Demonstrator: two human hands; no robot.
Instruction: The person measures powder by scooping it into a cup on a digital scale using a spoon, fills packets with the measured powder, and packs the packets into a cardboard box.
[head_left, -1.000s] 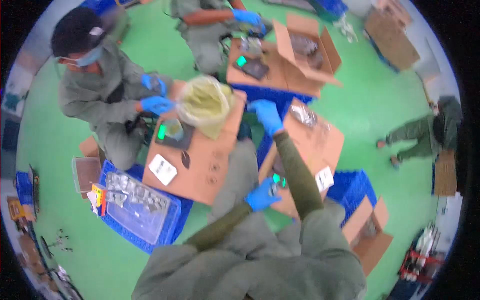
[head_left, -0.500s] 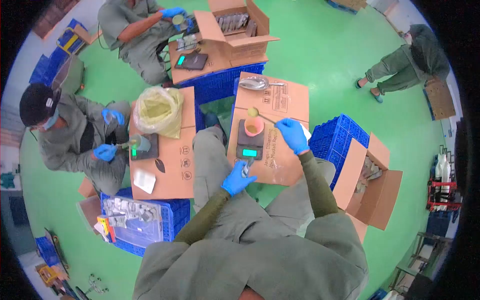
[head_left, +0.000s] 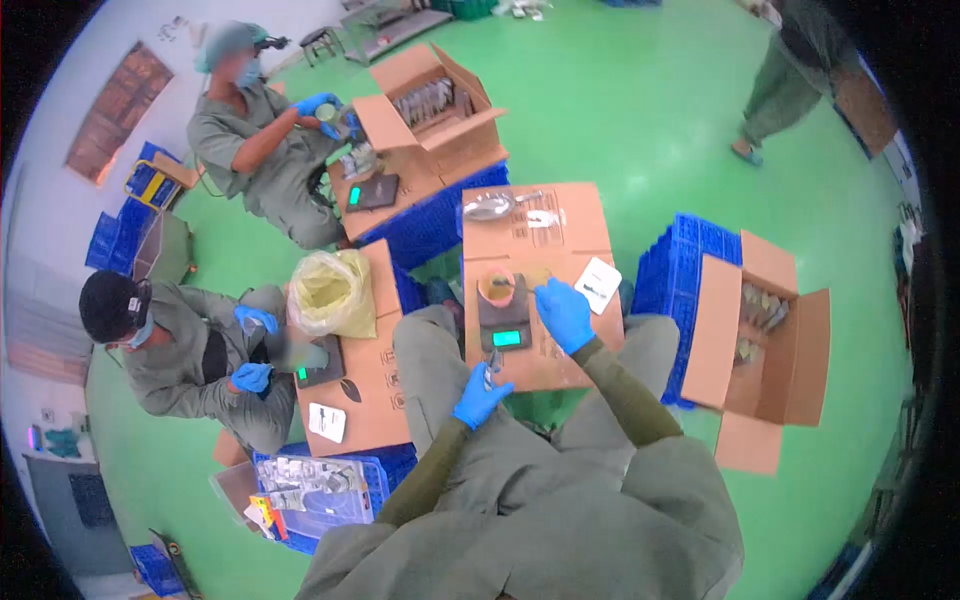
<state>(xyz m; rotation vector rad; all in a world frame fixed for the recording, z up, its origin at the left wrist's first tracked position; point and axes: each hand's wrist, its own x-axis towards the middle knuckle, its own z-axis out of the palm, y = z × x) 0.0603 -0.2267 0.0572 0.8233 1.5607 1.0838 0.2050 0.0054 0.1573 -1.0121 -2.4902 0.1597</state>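
Blue gloves cover both my hands. My left hand [head_left: 482, 398] pinches a small silvery pouch [head_left: 492, 370] just in front of a black scale [head_left: 504, 322] with a lit green display. On that scale stands a pink cup [head_left: 497, 287]. My right hand [head_left: 564, 314], to the right of the cup, is closed on the handle of a spoon, whose end is in the cup. A metal scoop [head_left: 492, 206] lies at the far end of the cardboard surface [head_left: 570, 240]. Beside my right hand lies a white card [head_left: 599, 284].
Two co-workers [head_left: 170, 340] [head_left: 240, 140] sit at the left by cardboard-topped crates. An open bag of yellow-green powder [head_left: 330, 290] stands there. At the right are blue crates [head_left: 688, 260] and an open box of pouches [head_left: 800, 375]. A person [head_left: 790, 80] is at the far right.
The spoon in my right hand has moved from above the scale's far side down into the pink cup. My left hand still holds the pouch. The view has shifted, and the far-right person has moved.
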